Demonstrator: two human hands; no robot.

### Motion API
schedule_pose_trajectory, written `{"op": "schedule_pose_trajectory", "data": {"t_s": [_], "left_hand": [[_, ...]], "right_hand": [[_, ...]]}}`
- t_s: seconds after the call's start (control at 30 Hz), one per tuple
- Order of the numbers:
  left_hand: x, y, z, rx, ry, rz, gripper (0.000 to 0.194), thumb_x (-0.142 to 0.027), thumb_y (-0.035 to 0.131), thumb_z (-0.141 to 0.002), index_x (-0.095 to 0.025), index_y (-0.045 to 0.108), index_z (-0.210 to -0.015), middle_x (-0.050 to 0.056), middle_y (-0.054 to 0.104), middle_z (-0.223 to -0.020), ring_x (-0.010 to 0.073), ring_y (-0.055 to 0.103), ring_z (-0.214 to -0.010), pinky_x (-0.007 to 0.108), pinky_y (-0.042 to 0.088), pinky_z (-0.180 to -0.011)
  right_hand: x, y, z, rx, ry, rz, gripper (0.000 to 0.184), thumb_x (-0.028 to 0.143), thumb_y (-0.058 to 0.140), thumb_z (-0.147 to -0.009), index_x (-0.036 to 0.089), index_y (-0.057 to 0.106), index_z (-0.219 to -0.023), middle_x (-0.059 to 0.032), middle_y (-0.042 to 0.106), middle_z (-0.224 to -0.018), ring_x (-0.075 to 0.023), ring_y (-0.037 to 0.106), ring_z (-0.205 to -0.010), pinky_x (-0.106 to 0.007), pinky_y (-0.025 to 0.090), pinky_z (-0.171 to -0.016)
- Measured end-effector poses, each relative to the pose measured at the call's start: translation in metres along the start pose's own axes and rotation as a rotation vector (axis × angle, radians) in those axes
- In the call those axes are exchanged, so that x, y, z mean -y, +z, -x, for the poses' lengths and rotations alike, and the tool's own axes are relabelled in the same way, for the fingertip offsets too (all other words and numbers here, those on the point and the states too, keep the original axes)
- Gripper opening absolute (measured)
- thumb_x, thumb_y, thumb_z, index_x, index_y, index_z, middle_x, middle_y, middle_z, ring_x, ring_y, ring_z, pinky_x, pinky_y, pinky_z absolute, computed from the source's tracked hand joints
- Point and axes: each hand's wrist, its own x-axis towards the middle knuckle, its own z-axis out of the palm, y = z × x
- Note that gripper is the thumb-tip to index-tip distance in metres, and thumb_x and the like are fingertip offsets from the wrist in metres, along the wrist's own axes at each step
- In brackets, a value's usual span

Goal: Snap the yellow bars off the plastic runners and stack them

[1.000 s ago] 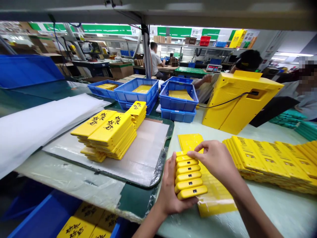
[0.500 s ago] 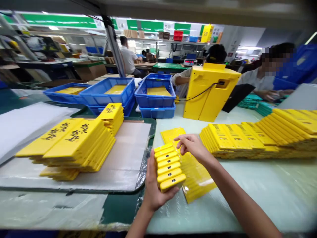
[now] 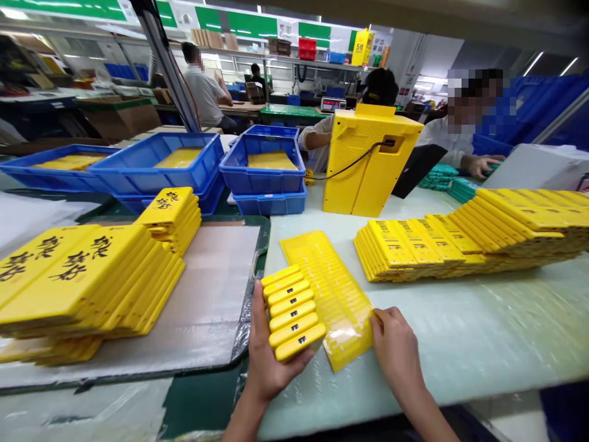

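Yellow plastic bars (image 3: 293, 313), resting across left fingers (image 3: 294, 367)

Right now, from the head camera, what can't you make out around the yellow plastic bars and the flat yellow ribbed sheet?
Head view, the only one:
- Underside of the stack of yellow plastic bars: hidden by the left hand holding it.
- Right edge of the flat yellow ribbed sheet: partly covered by the right hand.
- Inside the dark slots: too small.
- Digital scale readout: too small.
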Motion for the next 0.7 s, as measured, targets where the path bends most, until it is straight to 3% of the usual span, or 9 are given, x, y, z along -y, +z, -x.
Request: {"op": "schedule_pose_trajectory", "data": {"t_s": [0.33,0.53,0.7], "left_hand": [[0.005,0.004,0.004,-0.051,0.035,-0.080,0.125,-0.073,0.078,-0.079,-0.039,0.001,-0.171,0.017,0.045,-0.160,0.0489,0.045,-0.147,0.083,0.028,-0.117],[0.004,0.002,0.004,-0.036,0.007,-0.039,0.129,-0.069,0.081,-0.077,-0.038,-0.002,-0.171,0.016,0.038,-0.166,0.0459,0.046,-0.148,0.074,0.035,-0.120],[-0.007,0.007,0.003,-0.092,-0.103,0.030,0.132,-0.068,0.082,-0.078,-0.029,-0.001,-0.172,0.017,0.046,-0.161,0.0401,0.050,-0.146,0.061,0.039,-0.123]], "right_hand": [[0.026,-0.015,-0.009,0.201,0.045,0.212,0.025,0.015,0.053,-0.104,0.010,0.076,-0.100,-0.0147,0.066,-0.103,-0.0300,0.067,-0.101,-0.036,0.045,-0.085],[0.025,-0.018,-0.020,0.239,0.096,0.284,0.023,0.019,0.056,-0.103,0.013,0.077,-0.095,-0.0142,0.071,-0.104,-0.0271,0.071,-0.089,-0.034,0.042,-0.072],[0.010,-0.010,-0.014,0.051,0.135,-0.075,0.007,0.021,0.068,-0.093,0.017,0.074,-0.093,-0.0071,0.074,-0.097,-0.0240,0.071,-0.085,-0.033,0.044,-0.076]]}}
